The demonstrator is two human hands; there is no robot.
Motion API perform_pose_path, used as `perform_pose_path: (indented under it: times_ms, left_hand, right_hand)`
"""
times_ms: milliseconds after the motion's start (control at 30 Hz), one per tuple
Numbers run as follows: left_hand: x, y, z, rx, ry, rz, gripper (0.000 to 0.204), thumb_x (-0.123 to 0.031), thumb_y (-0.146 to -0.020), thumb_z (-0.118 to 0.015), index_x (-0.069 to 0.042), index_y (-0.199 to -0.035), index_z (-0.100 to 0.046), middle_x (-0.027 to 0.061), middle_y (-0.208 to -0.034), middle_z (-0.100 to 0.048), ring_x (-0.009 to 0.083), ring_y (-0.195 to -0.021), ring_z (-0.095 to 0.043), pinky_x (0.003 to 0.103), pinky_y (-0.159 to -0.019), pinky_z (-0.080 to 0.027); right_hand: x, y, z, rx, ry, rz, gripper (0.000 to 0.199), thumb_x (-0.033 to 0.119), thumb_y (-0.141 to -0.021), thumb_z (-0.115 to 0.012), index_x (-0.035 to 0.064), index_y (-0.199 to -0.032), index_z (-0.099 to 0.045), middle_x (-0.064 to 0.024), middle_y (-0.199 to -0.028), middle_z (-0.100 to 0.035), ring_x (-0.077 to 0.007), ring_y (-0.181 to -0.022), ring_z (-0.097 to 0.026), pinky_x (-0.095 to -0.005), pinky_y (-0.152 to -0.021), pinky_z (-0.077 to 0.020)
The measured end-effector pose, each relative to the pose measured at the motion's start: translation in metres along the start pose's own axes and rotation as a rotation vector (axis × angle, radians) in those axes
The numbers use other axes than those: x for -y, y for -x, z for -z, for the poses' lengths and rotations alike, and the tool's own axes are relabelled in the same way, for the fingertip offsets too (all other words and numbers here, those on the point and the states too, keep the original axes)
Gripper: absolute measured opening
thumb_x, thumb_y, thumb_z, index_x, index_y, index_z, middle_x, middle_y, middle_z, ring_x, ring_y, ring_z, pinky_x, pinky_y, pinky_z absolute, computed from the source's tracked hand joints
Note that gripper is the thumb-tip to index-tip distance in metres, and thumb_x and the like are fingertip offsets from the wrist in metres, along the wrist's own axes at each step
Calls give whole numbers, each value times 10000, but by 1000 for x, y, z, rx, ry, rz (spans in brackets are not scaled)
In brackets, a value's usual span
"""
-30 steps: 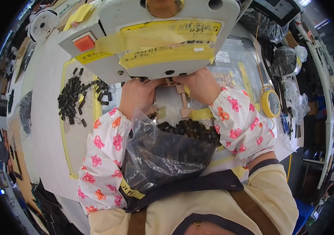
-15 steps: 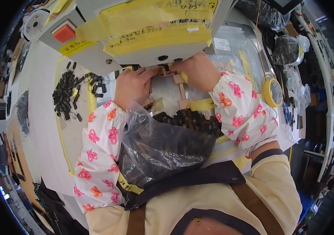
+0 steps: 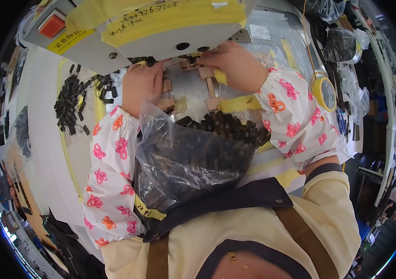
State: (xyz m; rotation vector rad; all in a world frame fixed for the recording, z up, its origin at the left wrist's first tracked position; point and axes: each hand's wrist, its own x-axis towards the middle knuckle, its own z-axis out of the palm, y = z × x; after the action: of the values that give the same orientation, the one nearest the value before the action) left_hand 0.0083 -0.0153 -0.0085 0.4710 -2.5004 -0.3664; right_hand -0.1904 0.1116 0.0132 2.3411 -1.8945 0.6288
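Note:
Both my hands work under the front edge of a grey machine (image 3: 144, 50) with yellow tape on it. My right hand (image 3: 240, 67) has its fingers bent together at a small copper-coloured fixture (image 3: 190, 66), on a small black part (image 3: 191, 57) there. Further left, my left hand (image 3: 141, 88) is curled, its index finger pointing toward the fixture. Its other fingertips reach black parts (image 3: 149, 61) by the machine edge; what they hold is hidden. Copper-coloured blocks (image 3: 210, 86) stand between the hands. Nearer me, a clear plastic bag (image 3: 184, 167) holds many black parts (image 3: 225, 126).
Black parts with thin wires (image 3: 70, 104) lie heaped at the left. A red button (image 3: 52, 24) sits on the machine's left side. To the right are a yellow tape roll (image 3: 324, 94), a hanging cord (image 3: 305, 35) and plastic bags (image 3: 339, 45).
My left hand has drawn back left from the fixture, where its index finger was. The right hand stays at the fixture. The whole view has shifted, with the machine now higher in it.

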Motion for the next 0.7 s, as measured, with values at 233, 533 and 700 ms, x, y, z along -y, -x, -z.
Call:
perform_pose_path:
  times_ms: [233, 533, 700]
  left_hand:
    - [66, 38, 54, -74, -289, 268, 139, -145, -831, -523, -85, -925, -606, 141, -738, -585, 307, -645, -570, 380, -559, -448]
    - [32, 26, 61, -154, -356, 36, 216, -119, -751, -597, -19, -942, -583, 161, -946, -559, 347, -855, -523, 415, -706, -397]
    - [-12, 0, 24, 37, -93, -83, 208, -139, -755, -586, -9, -915, -599, 167, -821, -574, 334, -786, -530, 421, -710, -406]
  right_hand:
    - [36, 46, 73, 395, -447, -22, 232, 95, -699, -665, 33, -910, -593, -111, -815, -577, -310, -785, -557, -371, -654, -452]
    - [61, 69, 47, 314, -509, -101, 214, 72, -693, -657, 25, -876, -557, -120, -781, -553, -309, -720, -549, -376, -620, -434]
    - [65, 64, 50, 455, -564, -211, 193, 71, -684, -648, 40, -829, -524, -128, -817, -570, -340, -793, -548, -410, -664, -429]
